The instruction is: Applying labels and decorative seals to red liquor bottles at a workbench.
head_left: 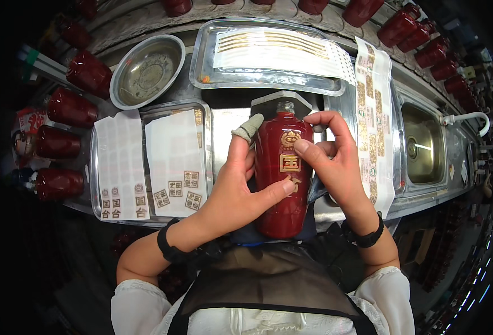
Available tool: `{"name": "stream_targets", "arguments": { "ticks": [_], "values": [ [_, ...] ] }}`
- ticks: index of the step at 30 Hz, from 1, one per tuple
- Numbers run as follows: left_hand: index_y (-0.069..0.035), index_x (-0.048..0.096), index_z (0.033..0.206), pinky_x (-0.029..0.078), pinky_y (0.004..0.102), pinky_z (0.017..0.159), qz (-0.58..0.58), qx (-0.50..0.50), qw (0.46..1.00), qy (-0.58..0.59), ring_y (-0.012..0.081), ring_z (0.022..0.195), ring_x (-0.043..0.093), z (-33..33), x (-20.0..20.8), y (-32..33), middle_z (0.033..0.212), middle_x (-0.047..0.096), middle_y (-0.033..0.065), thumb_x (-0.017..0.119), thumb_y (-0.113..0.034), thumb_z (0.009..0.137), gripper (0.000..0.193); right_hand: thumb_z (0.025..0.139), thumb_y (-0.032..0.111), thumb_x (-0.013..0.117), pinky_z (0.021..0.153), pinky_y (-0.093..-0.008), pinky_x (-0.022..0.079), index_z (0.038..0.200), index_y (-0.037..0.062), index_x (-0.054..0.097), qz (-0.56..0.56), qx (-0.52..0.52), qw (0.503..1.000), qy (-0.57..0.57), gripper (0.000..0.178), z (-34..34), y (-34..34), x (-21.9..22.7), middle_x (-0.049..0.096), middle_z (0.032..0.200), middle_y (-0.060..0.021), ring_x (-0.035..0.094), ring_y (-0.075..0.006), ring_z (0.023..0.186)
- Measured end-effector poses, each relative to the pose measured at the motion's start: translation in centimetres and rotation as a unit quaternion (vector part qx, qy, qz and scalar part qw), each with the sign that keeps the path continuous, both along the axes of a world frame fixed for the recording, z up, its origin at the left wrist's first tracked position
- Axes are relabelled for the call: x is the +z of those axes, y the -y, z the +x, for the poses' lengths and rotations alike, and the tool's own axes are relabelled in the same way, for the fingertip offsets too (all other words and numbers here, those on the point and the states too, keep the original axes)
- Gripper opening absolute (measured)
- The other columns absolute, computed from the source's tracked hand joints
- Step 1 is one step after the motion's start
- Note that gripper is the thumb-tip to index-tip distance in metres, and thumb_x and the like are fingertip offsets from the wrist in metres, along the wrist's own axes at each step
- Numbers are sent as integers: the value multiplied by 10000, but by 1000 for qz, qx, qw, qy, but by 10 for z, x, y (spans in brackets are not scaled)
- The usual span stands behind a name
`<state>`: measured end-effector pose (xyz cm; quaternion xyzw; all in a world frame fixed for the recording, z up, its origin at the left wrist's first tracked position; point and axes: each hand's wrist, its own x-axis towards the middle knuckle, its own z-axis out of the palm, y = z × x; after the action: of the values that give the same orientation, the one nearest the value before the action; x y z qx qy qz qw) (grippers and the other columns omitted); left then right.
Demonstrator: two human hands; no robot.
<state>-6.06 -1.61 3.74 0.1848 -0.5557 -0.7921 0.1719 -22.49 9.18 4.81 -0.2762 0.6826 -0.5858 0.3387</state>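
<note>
A glossy red bottle (pixel 270 209) with a bare clear neck (pixel 285 107) is held in front of me, its neck pointing away. Gold decals run down its front: a round emblem (pixel 290 139), a square character (pixel 290 163) and a lower character (pixel 294 183). My left hand (pixel 239 190) wraps the bottle's left side, its thumb pressing on the lower character. A grey-green finger cot (pixel 248 128) covers one of its fingertips. On the right side, my right hand (pixel 335 164) is closed about the bottle, thumb by the emblem and index finger bent near the shoulder. Some fingers are hidden behind it.
Decal sheets lie on a left tray (pixel 94 184), a far tray (pixel 201 81) and at right as a long gold-patterned sheet (pixel 372 111). A round metal basin (pixel 146 75) stands far left. A sink (pixel 422 142) with a white faucet (pixel 469 118) is right. Red bottles (pixel 70 106) line the edges.
</note>
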Motion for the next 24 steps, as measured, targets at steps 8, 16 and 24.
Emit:
{"name": "stream_targets", "arguments": {
  "ticks": [8,16,24],
  "values": [
    [-24,113,1581,378,397,1164,-3,-6,1000,3,262,1412,430,1,0,2,1526,361,190,796,-95,845,1006,843,112,792,482,-163,338,1181,13,577,-1,7,1000,-5,412,-1,1,-2,533,1147,-72,402,23,532],
    [-20,115,1582,376,409,1164,-13,-3,1000,2,270,1410,436,0,-2,1,1526,366,198,800,-104,843,1011,837,118,796,480,-165,334,1174,12,583,2,1,1000,-14,412,0,2,0,533,1137,-68,399,22,533],
    [-11,113,1582,360,413,1177,-16,-5,1000,4,278,1419,427,0,-1,2,1537,352,202,804,-108,838,1019,839,128,797,484,-165,333,1176,11,588,7,3,1000,-30,413,-1,1,1,532,1141,-70,390,21,534]
  ]
}}
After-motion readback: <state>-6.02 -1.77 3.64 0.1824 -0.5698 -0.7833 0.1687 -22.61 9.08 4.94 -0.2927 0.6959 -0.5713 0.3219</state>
